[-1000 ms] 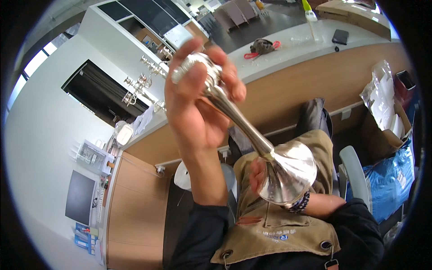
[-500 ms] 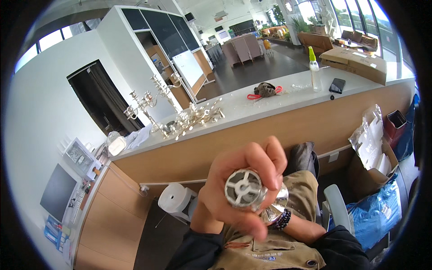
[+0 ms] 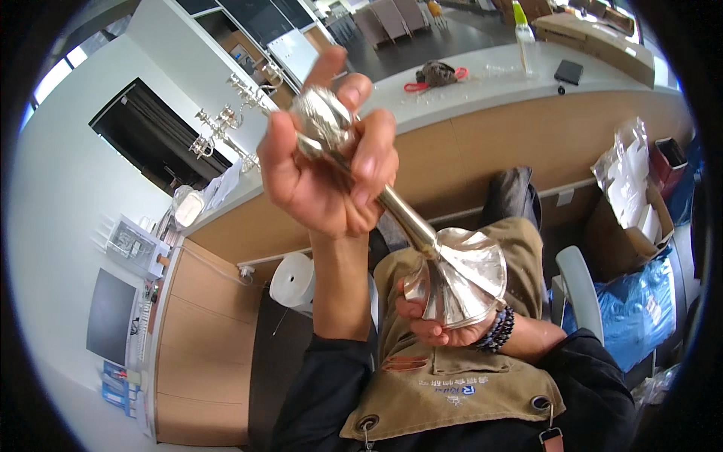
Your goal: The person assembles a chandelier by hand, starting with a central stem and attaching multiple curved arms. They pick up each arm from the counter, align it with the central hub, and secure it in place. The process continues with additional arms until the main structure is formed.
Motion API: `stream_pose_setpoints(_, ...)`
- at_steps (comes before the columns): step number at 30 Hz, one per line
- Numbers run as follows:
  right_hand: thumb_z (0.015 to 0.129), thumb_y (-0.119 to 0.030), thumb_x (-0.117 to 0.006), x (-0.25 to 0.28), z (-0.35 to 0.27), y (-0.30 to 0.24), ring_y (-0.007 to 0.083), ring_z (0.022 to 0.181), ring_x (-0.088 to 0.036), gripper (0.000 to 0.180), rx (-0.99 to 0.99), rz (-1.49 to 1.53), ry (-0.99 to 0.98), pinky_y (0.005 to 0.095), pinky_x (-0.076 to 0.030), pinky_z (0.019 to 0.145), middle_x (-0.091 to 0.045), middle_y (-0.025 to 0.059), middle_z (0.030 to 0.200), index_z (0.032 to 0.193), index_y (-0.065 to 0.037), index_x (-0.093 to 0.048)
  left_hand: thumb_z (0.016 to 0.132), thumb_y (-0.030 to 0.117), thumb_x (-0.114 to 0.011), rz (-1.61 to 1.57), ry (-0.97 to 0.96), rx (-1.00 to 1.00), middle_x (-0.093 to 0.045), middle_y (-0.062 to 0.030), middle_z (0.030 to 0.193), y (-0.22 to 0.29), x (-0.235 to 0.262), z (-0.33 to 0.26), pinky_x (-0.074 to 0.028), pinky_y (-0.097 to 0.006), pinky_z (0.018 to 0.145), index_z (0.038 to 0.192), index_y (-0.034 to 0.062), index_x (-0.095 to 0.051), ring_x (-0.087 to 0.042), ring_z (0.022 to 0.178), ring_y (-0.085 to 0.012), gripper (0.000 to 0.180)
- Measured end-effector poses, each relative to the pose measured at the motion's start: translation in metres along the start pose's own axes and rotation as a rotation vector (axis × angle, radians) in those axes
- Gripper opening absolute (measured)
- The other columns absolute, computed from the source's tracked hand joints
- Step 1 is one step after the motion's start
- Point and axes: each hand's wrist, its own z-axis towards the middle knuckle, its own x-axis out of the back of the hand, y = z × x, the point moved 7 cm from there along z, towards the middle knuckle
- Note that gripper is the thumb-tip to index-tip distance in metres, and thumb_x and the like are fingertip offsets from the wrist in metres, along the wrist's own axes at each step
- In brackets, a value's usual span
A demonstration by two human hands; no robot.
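Observation:
A silvery candlestick (image 3: 407, 215) with a slim shaft and a wide, fluted base slants across the front of me, its top end up and to the left. My left hand (image 3: 327, 181) is wrapped round the shaft just under the rounded, leaf-patterned upper part, with some fingers raised. Lower down, my right hand (image 3: 452, 331) holds the flared base from beneath, close to my brown apron (image 3: 459, 377). Most of the right fingers are hidden behind the base. Beyond my left hand, a silvery branched candelabrum (image 3: 226, 124) stands on the counter.
On the long counter (image 3: 482, 98) lie a dark fuzzy bundle with red loops (image 3: 437, 74), a yellow-green-topped bottle (image 3: 524, 45), a black phone (image 3: 569, 72) and a cardboard box (image 3: 599, 41). A white stool (image 3: 292, 279) is at left; a chair armrest (image 3: 578, 290) and blue plastic (image 3: 636, 316) are at right.
My left hand has gone up and left. The candlestick has swung from end-on to me to lengthwise, so its shaft and base show. The view has tipped downward.

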Motion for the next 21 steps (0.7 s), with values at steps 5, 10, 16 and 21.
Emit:
stream_pose_setpoints(5, 0.096, -0.056, -0.051, 0.007, -0.004, -0.024, 0.0310, 0.075, -0.066, 0.054, 0.395, -0.156, 0.049, 0.0388, -0.054, 0.057, -0.059, 0.0130, 0.098, 0.124, -0.009, -0.054, 0.100, 0.053, -0.050, 0.428, 0.609, -0.156, -0.061, -0.0083, 0.097, -0.003, 0.034, -0.018, -0.041, -0.029, 0.043, 0.117, 0.0056, -0.056, -0.053, 0.057, -0.0176, 0.050)
stream_pose_setpoints(10, 0.098, -0.055, -0.049, 0.013, -0.005, -0.015, 0.0246, 0.074, -0.059, 0.054, 0.191, -0.081, 0.042, 0.0340, -0.050, 0.056, -0.053, 0.0101, 0.101, 0.130, -0.011, -0.054, 0.099, 0.052, -0.054, 0.350, 0.320, 0.039, -0.056, -0.0056, 0.096, -0.009, 0.049, -0.001, -0.041, -0.027, 0.047, 0.115, 0.0030, -0.056, -0.051, 0.063, -0.0129, 0.052)
stream_pose_setpoints(16, 0.099, -0.054, -0.050, 0.011, -0.002, -0.010, 0.0249, 0.075, -0.059, 0.057, 0.176, -0.007, 0.011, 0.0325, -0.051, 0.056, -0.051, 0.0102, 0.100, 0.133, -0.008, -0.053, 0.099, 0.049, -0.053, 0.016, 0.061, 0.126, -0.056, -0.0068, 0.102, -0.012, 0.063, -0.005, -0.046, -0.032, 0.053, 0.126, 0.0008, -0.054, -0.054, 0.068, -0.0148, 0.055)
stream_pose_setpoints(21, 0.098, -0.054, -0.051, 0.013, 0.000, -0.004, 0.0246, 0.073, -0.059, 0.059, 0.064, 0.049, 0.015, 0.0317, -0.051, 0.055, -0.051, 0.0106, 0.100, 0.132, -0.007, -0.053, 0.100, 0.049, -0.053, -0.031, -0.063, 0.151, -0.055, -0.0083, 0.104, -0.011, 0.058, -0.008, -0.046, -0.034, 0.056, 0.131, 0.0007, -0.050, -0.055, 0.069, -0.0163, 0.058)
